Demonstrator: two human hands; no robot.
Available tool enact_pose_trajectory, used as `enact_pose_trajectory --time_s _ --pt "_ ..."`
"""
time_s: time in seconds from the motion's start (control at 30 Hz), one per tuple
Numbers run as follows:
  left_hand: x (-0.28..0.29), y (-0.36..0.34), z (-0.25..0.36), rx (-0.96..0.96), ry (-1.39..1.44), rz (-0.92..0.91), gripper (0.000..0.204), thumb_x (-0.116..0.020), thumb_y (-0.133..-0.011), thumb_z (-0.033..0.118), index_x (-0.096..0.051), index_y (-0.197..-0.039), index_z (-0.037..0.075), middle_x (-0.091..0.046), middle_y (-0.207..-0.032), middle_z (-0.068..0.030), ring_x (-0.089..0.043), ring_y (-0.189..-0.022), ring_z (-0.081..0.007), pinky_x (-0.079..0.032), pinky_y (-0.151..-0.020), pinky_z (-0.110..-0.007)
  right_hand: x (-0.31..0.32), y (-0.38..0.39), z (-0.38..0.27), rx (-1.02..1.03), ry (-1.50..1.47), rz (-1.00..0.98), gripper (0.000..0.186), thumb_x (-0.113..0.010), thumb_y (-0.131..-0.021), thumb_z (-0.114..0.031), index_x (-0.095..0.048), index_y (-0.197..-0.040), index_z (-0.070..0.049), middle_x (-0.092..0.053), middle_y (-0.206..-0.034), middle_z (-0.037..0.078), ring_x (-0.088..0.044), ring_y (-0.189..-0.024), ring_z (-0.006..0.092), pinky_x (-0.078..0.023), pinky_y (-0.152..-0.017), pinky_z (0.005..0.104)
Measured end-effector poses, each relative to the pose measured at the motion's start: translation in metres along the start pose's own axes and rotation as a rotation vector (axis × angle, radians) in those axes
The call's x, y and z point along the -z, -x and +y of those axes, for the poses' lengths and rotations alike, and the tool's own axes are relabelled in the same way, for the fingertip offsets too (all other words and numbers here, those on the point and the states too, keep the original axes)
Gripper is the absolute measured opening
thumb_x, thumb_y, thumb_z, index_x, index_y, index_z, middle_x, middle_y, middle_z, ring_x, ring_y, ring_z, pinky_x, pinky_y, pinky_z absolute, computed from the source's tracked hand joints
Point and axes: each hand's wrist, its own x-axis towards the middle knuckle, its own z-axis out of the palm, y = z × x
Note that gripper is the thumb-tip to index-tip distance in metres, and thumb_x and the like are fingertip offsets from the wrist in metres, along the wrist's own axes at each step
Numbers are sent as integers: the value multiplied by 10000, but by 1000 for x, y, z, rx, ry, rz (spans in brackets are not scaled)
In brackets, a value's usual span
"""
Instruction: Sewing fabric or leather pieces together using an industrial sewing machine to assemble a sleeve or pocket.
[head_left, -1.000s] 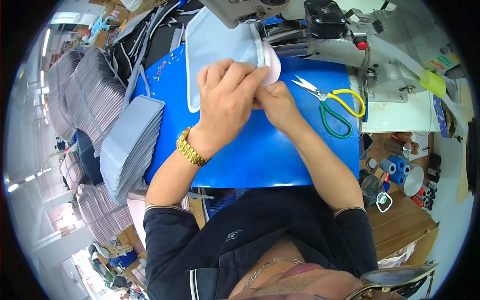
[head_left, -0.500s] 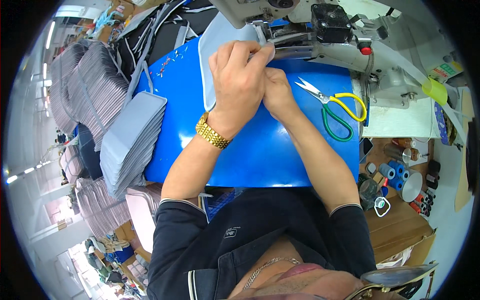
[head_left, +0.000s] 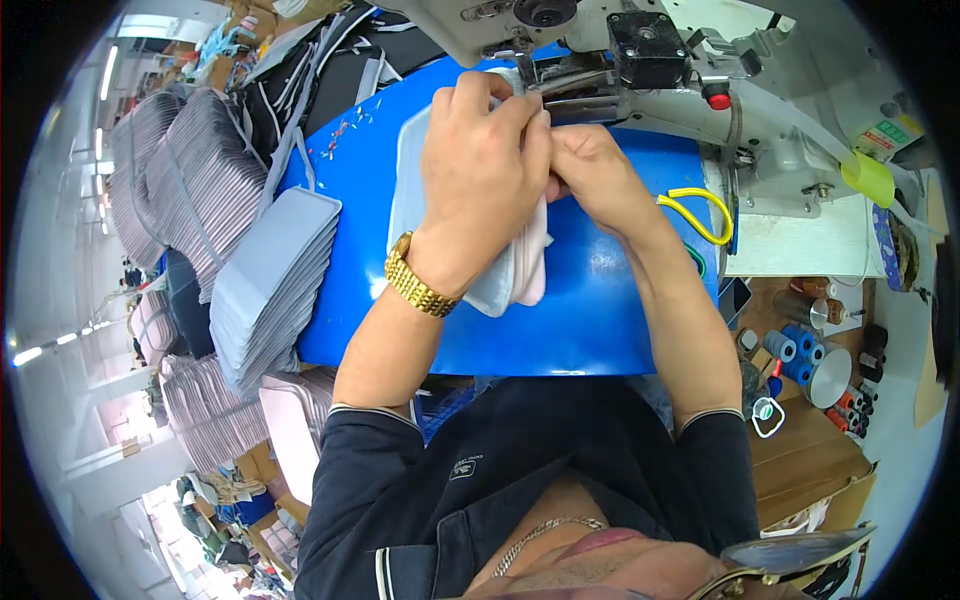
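Observation:
A pale grey fabric panel (head_left: 408, 165) with rounded corners and a pinkish layer (head_left: 532, 265) beneath lies on the blue table, its far end by the sewing machine's needle area (head_left: 522, 65). My left hand (head_left: 485, 165), gold watch at the wrist, lies across the panel, fingers bent and closed on its far part. Close beside it, my right hand (head_left: 600, 180) has its fingers curled together at the panel's right edge; its fingertips are partly hidden. Scissors with a yellow handle loop (head_left: 725, 215) lie under my right forearm, which hides the blades.
A stack of grey panels (head_left: 275, 270) leans at the table's left edge, beside tied pinkish-grey bundles (head_left: 195, 180). Thread scraps (head_left: 345, 132) litter the blue table (head_left: 510, 345) at far left. Thread spools (head_left: 798, 345) stand low on the right. The machine body (head_left: 780, 140) borders the far right.
The panel has shifted and turned, so its near end and pinkish layer now show below my hands. My right hand has moved right, and its forearm now covers the scissor blades.

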Motion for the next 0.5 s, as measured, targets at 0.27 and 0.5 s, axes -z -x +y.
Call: enact_pose_trajectory --time_s 0.27,0.5 --pt "17 11 0 89 159 -67 204 -662 -823 127 -738 -1001 63 -614 -1056 -137 -590 -857 -260 -487 -750 -343 7 17 -24 -5 334 -35 227 -613 -796 -133 -537 -611 -25 -548 -558 8 -542 -534 77 -428 -490 243" --pt "20 24 5 128 223 -55 205 -663 -767 92 -741 -952 51 -614 -1058 -169 -581 -901 -293 -485 -793 -369 1 32 -21 55 300 14 272 -592 -813 -103 -452 -597 -16 -414 -516 -10 -405 -510 51 -336 -461 267"
